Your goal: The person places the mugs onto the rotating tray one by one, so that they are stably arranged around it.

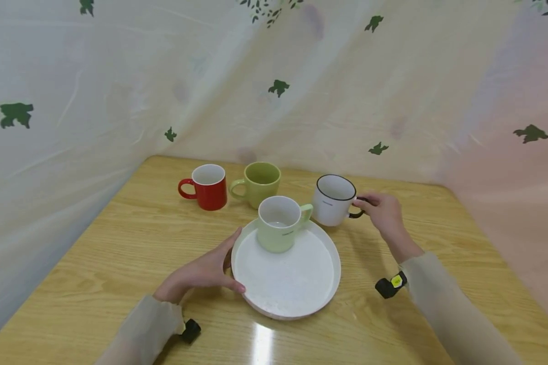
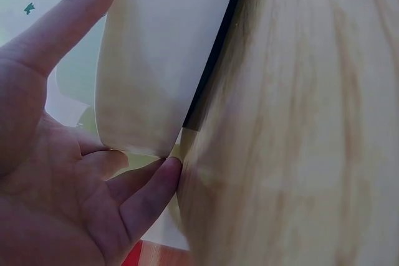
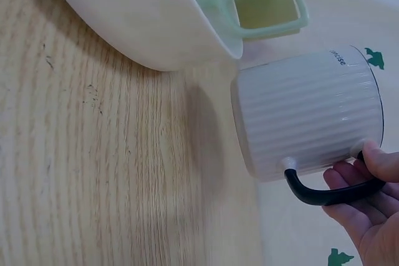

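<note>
My right hand (image 1: 385,213) pinches the black handle of a white enamel-style mug (image 1: 331,205) with a black rim. In the right wrist view the mug (image 3: 308,113) is upright relative to the table and raised off it, its shadow falling apart from its base. The round white tray (image 1: 292,284) lies in front of me, a pale green mug (image 1: 276,228) standing at its far side, handle to the right. Around the tray's left side, my left hand (image 1: 207,266) grips with thumb near and fingers far. The left wrist view shows fingertips (image 2: 168,169) at the tray's lower edge.
Behind the tray, a red mug (image 1: 211,188) and an olive-green mug (image 1: 261,183) stand on the wooden table (image 1: 118,243), handles to the left. A pale curtain (image 1: 237,66) with green bird shapes hangs at the back and both sides.
</note>
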`<action>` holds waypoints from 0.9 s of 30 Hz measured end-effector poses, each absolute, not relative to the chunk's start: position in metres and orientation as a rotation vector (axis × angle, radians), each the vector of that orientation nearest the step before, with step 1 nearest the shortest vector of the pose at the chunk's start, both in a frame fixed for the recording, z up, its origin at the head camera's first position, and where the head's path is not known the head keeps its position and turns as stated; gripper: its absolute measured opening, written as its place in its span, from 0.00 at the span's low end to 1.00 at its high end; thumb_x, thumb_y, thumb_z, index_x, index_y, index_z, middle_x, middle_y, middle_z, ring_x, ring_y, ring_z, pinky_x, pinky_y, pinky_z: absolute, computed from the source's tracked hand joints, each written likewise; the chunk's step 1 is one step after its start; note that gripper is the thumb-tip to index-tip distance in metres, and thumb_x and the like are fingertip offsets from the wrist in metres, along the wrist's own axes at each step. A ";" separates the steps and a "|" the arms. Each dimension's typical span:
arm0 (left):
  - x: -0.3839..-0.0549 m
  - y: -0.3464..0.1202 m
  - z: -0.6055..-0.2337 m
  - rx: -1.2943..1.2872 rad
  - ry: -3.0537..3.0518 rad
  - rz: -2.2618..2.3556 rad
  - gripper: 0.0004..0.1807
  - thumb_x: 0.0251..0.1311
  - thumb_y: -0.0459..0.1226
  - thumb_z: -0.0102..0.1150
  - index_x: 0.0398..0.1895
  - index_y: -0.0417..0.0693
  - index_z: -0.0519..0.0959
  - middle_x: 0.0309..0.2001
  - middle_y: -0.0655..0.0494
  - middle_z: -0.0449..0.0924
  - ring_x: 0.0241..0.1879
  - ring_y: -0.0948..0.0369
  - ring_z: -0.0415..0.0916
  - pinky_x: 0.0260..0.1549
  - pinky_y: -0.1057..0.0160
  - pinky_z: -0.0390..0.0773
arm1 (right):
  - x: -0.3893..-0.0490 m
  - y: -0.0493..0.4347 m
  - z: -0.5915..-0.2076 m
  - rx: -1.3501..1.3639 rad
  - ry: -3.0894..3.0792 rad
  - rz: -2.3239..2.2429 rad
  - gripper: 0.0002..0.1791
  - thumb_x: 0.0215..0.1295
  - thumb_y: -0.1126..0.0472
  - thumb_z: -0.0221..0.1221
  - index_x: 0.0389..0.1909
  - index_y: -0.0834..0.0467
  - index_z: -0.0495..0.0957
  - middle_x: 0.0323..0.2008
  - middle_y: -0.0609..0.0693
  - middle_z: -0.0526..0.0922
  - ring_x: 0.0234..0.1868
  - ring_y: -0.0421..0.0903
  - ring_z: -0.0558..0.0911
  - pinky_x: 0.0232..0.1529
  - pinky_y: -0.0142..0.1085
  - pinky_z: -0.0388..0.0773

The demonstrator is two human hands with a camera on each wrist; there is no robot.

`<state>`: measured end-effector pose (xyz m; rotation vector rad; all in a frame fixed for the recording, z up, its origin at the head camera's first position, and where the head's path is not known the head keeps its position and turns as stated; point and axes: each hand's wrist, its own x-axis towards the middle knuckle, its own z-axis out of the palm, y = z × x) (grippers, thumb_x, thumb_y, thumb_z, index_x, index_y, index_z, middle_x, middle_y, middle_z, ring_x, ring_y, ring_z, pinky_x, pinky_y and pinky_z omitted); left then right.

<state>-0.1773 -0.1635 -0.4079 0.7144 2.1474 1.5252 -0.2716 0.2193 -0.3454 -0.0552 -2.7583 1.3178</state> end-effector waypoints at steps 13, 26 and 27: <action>-0.175 -0.167 -0.402 0.548 2.239 1.448 0.69 0.44 0.39 0.77 0.77 0.40 0.32 0.78 0.41 0.30 0.77 0.43 0.35 0.67 0.45 0.63 | -0.240 0.228 -0.335 -0.091 -2.757 1.330 0.23 0.68 0.50 0.58 0.53 0.64 0.80 0.51 0.58 0.84 0.41 0.32 0.77 0.50 0.34 0.79; -0.175 -0.167 -0.402 0.545 2.244 1.451 0.68 0.44 0.39 0.77 0.77 0.39 0.33 0.78 0.42 0.32 0.77 0.43 0.37 0.70 0.44 0.58 | -0.215 0.228 -0.332 -0.054 -2.751 1.394 0.23 0.66 0.51 0.60 0.52 0.65 0.80 0.38 0.39 0.86 0.36 0.27 0.78 0.39 0.20 0.77; -0.175 -0.167 -0.402 0.548 2.244 1.452 0.68 0.44 0.39 0.77 0.77 0.39 0.33 0.78 0.42 0.32 0.77 0.43 0.37 0.70 0.44 0.58 | -0.214 0.227 -0.332 -0.051 -2.745 1.405 0.23 0.66 0.51 0.61 0.52 0.66 0.80 0.37 0.38 0.86 0.36 0.27 0.79 0.39 0.20 0.78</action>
